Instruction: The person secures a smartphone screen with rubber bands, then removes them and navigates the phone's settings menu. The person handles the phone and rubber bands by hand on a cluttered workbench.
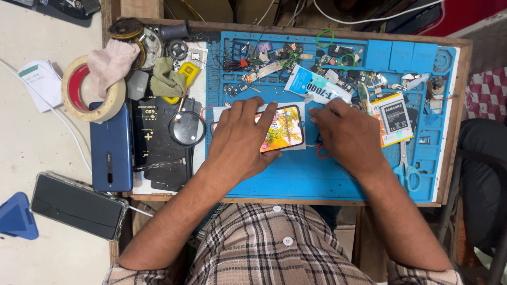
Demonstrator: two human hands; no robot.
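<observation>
Head camera, from left to right: the left hand (240,138) lies flat with spread fingers on a lit smartphone (285,128), which rests on the blue repair mat (317,177). The right hand (347,134) rests loosely curled beside its right edge, holding nothing. The phone seems light, stiff, with fragile, slippery glass; better to grip its side edges.

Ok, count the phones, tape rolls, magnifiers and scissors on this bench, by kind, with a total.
Phones: 3 (lit phone under the left hand, blue phone, cased phone)
Tape rolls: 1
Magnifiers: 1
Scissors: 1
Total: 6
</observation>
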